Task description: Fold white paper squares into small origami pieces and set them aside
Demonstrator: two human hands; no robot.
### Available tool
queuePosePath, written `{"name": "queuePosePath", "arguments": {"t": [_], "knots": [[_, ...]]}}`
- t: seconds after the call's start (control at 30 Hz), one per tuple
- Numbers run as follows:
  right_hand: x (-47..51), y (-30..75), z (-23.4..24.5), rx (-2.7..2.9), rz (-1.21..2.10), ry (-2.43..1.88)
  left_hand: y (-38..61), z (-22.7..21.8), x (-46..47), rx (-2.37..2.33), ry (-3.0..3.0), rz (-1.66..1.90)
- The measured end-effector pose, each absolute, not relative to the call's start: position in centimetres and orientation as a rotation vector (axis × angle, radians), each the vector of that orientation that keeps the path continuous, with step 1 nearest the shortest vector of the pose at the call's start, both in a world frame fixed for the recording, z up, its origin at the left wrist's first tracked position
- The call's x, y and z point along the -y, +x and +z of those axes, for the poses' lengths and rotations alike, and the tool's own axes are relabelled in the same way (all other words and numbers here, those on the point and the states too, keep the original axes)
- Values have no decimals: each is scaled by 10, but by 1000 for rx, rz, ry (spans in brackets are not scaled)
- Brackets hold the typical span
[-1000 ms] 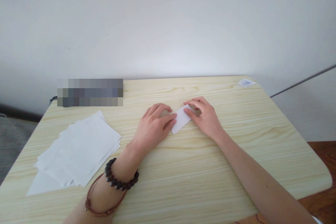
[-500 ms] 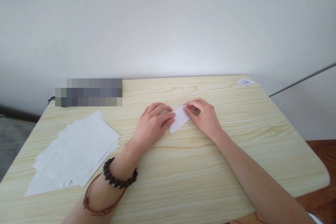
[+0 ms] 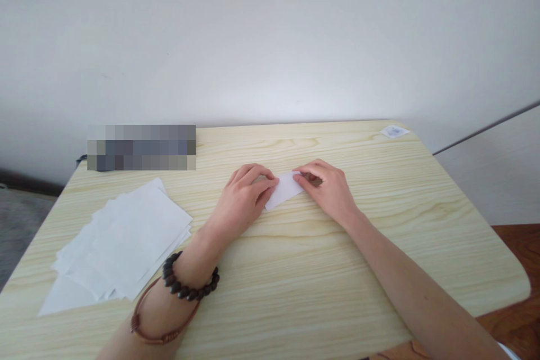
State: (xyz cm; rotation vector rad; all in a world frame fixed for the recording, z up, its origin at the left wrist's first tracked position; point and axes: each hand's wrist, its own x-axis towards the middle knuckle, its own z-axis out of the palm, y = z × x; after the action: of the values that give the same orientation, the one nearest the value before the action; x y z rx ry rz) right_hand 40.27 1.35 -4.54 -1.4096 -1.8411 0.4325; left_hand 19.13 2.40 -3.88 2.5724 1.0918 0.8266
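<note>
A small folded piece of white paper (image 3: 285, 189) is held between my two hands, just above or on the middle of the wooden table. My left hand (image 3: 250, 194) pinches its left end between thumb and fingers. At the upper right end, my right hand (image 3: 327, 188) grips the paper's corner with thumb and forefinger. My fingertips cover both ends of the paper. On my left wrist are a dark bead bracelet (image 3: 190, 287) and a brown cord bracelet.
A loose stack of white paper sheets (image 3: 126, 236) lies on the table (image 3: 295, 292) at the left. Behind it sits a blurred-out dark object (image 3: 143, 149). A small white diamond-shaped item (image 3: 395, 131) rests at the far right corner. A white wall (image 3: 270, 39) stands behind the table.
The folded paper has turned slightly, its lower left end shifting left and now lying flatter. Both hands stay in nearly the same place, keeping their hold on it.
</note>
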Motion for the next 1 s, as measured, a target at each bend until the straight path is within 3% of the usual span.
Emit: {"name": "queuePosePath", "arguments": {"t": [0.4, 0.83, 1.0], "knots": [[-3, 400, -47, 2091, 164, -1227, 190, -39, -24, -1236, 2585, 816], [-5, 400, -45, 2056, 412, -1271, 184, -38, -25, -1267, 2583, 790], [-3, 397, -45, 2025, 342, -1258, 184, -41, -26, -1237, 2565, 833]]}}
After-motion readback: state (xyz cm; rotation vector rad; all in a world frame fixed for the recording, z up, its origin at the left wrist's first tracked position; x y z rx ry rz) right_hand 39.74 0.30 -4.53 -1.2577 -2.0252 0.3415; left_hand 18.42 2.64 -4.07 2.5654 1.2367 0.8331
